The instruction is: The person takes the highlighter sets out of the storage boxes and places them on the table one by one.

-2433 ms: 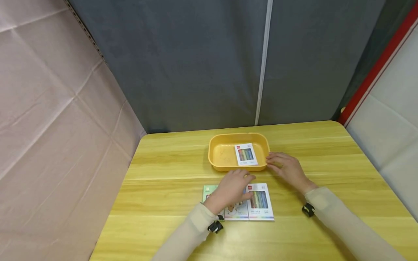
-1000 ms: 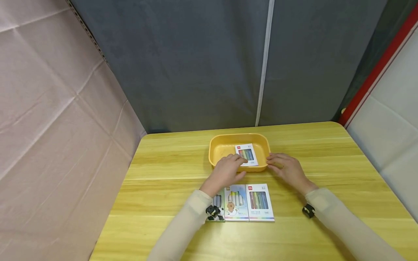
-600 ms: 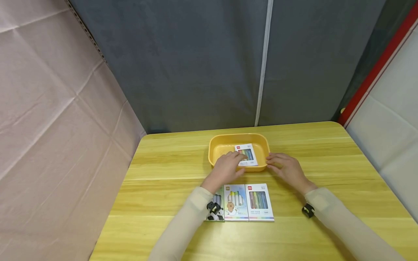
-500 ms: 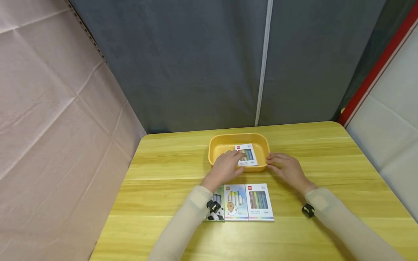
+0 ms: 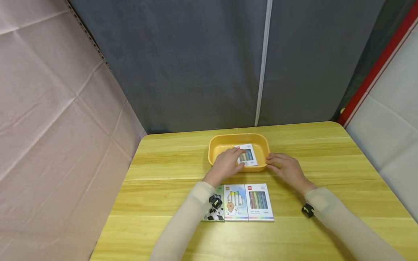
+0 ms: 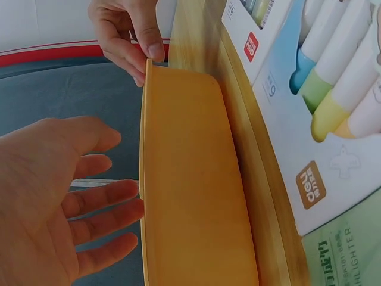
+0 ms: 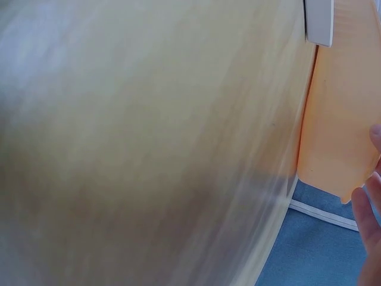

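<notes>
A yellow plastic tray [image 5: 221, 144] sits toward the back of the table, with a white box of coloured pens [image 5: 248, 156] lying flat inside. Over the tray's near rim reaches my left hand [image 5: 224, 164], fingers loosely extended above the box; in the left wrist view the left hand [image 6: 53, 196] has nothing in its grasp. My right hand [image 5: 287, 169] pinches the tray's right corner between thumb and fingers, as the left wrist view also shows. Nearer me lie a green panda box [image 5: 215, 215], partly under the left wrist, a pale blue highlighter box [image 5: 236, 203] and a second white pen box [image 5: 259, 203].
The three boxes lie side by side in a row on the wooden table [image 5: 163, 203], just in front of the tray. A grey curtain [image 5: 196, 72] hangs behind the table's back edge. Pale cloth [image 5: 65, 145] rises at the left and a white panel [image 5: 392, 108] at the right.
My left hand has moved from above the row of boxes forward to over the tray, then edged slightly further in. The right hand has stayed at the tray's corner.
</notes>
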The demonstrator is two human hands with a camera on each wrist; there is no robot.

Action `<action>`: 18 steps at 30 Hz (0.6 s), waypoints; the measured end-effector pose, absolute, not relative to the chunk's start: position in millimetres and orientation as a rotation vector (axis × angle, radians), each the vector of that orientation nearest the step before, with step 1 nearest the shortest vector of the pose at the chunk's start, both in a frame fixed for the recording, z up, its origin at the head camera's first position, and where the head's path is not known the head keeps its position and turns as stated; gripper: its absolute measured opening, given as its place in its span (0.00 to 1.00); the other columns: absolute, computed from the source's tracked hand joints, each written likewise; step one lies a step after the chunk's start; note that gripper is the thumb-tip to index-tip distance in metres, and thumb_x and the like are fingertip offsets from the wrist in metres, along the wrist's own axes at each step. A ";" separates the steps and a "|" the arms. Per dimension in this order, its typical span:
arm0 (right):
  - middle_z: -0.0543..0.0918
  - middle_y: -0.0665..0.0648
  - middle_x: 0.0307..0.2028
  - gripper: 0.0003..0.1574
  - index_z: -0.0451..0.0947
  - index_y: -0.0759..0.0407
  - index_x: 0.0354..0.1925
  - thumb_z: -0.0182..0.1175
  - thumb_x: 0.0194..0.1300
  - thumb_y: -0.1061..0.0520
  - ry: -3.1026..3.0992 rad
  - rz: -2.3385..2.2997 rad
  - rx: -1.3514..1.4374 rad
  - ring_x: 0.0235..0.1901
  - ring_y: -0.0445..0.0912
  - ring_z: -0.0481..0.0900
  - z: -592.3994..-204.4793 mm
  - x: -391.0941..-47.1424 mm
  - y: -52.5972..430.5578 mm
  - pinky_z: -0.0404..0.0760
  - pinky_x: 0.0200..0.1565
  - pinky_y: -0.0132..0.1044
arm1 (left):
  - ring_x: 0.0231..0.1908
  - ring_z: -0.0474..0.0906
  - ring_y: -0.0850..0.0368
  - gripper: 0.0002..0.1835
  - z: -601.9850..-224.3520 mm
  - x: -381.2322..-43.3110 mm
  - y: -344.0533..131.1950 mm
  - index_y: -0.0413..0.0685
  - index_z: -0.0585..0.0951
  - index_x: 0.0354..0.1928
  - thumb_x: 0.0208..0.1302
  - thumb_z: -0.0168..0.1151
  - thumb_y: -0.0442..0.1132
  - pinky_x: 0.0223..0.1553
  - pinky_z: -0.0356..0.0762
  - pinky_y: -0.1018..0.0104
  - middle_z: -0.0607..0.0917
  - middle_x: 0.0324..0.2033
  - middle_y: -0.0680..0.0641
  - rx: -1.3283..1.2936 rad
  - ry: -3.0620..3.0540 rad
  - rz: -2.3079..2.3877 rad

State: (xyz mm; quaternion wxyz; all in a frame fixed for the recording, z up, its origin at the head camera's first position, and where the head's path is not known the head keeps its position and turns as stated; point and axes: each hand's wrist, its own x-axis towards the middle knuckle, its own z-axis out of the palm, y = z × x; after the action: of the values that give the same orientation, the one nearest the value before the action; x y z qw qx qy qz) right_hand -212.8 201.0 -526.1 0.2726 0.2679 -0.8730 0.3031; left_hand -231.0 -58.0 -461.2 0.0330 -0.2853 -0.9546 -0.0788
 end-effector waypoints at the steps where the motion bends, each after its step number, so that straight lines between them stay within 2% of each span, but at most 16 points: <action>1: 0.90 0.56 0.43 0.17 0.88 0.56 0.36 0.78 0.44 0.63 -2.349 0.816 0.721 0.48 0.52 0.85 -526.3 -212.9 200.9 0.57 0.62 0.08 | 0.60 0.78 0.54 0.27 -461.4 -232.0 -58.1 0.58 0.71 0.68 0.68 0.59 0.52 0.58 0.80 0.58 0.79 0.62 0.52 -0.870 -2.944 -0.259; 7: 0.89 0.57 0.44 0.17 0.88 0.56 0.37 0.77 0.44 0.64 -2.341 0.824 0.734 0.48 0.53 0.85 -526.9 -213.4 200.8 0.56 0.62 0.08 | 0.60 0.78 0.53 0.34 -463.2 -237.5 -58.5 0.57 0.65 0.72 0.66 0.62 0.52 0.58 0.80 0.58 0.78 0.64 0.50 -0.844 -2.975 -0.308; 18: 0.89 0.57 0.44 0.17 0.88 0.57 0.37 0.77 0.44 0.63 -2.338 0.825 0.729 0.48 0.52 0.85 -527.6 -213.4 201.5 0.56 0.62 0.07 | 0.55 0.80 0.55 0.34 -461.5 -251.0 -55.7 0.58 0.68 0.70 0.64 0.65 0.53 0.53 0.82 0.59 0.81 0.59 0.51 -0.831 -3.027 -0.269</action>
State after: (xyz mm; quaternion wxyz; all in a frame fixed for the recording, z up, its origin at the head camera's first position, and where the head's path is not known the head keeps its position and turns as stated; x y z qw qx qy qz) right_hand -213.4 201.5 -527.6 0.2752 0.2711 -0.8698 0.3069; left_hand -251.0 -55.7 -461.5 -0.0042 -0.2638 -0.9608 -0.0854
